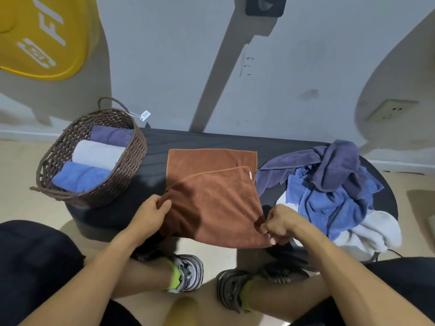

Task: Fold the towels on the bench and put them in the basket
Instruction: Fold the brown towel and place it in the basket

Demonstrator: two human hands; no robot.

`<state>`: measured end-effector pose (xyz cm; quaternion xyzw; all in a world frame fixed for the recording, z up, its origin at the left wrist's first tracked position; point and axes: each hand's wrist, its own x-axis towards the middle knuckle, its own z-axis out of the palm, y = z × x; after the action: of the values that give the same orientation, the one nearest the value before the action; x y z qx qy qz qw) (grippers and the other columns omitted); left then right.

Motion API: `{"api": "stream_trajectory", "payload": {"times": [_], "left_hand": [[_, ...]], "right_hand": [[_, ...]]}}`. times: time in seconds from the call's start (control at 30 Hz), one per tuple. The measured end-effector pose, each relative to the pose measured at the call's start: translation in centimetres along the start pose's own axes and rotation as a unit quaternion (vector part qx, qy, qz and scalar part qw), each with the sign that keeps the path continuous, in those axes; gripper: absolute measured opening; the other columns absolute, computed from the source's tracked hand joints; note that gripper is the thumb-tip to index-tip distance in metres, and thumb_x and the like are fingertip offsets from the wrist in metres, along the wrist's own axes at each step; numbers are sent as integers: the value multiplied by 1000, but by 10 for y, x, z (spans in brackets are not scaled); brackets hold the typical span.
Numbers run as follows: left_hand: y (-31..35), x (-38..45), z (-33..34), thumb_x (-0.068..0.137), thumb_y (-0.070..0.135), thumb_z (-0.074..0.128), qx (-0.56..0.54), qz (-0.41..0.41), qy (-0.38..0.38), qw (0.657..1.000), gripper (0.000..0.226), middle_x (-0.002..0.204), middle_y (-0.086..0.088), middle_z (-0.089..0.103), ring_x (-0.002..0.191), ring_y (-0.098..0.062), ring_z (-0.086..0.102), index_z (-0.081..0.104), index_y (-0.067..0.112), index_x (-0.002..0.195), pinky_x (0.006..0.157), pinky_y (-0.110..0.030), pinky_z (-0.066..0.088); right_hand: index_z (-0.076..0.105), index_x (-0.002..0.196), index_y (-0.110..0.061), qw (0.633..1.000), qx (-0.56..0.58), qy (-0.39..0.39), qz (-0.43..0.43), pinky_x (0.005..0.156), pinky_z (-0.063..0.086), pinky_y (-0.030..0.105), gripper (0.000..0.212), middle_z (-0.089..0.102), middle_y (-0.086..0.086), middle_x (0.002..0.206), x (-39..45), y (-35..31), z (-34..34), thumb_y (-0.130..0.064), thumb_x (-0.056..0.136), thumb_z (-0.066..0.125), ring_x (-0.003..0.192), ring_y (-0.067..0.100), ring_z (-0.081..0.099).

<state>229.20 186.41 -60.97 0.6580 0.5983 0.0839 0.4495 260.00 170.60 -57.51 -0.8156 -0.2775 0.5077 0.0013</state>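
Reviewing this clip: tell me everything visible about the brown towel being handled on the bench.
The brown towel looks like soft plush microfibre with a stitched hem and a small tag at one corner. It lies partly folded on the dark bench, its upper layer skewed, its near edge hanging over the front. The left hand grips its near left corner; the right hand pinches the near right corner. It sits between the wicker basket and the unfolded towel pile.

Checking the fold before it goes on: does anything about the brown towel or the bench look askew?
The brown towel is folded crooked: its top layer lies at a slant, so the edges do not line up. The unfolded pile spills over the bench edge on the right.
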Motion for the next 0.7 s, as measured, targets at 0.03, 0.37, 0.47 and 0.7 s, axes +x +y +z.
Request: {"api": "stream_trajectory", "payload": {"times": [0.03,0.37,0.47,0.7], "left_hand": [[1,0,4,96,35,58,-17,7,19,1000,14,85,4,66,79,-12,61,59,22,90,62,-27,42],[-8,2,24,87,35,65,-2,-7,-14,1000,14,85,6,64,76,-7,60,55,26,86,56,-23,40],[-7,-3,25,84,39,66,-24,-9,-29,999,20,91,5,64,80,-10,62,54,26,93,60,-26,46],[-9,-9,20,84,45,67,-100,-10,-54,994,25,93,9,68,88,-11,66,55,28,98,74,-31,53]], "right_hand": [[70,78,-6,1000,-24,-2,13,61,62,34,15,72,9,62,0,-1,0,-20,80,73,59,22,73],[61,82,-18,916,-106,220,-319,76,52,37,10,72,0,86,-6,-74,-1,-27,88,61,83,27,65],[62,84,-21,903,-66,196,-377,83,46,29,5,70,-5,90,4,-124,11,-19,87,65,86,20,64],[67,112,-17,905,-199,85,-365,98,45,29,29,65,4,116,53,-216,43,-28,86,73,110,24,61]]}}
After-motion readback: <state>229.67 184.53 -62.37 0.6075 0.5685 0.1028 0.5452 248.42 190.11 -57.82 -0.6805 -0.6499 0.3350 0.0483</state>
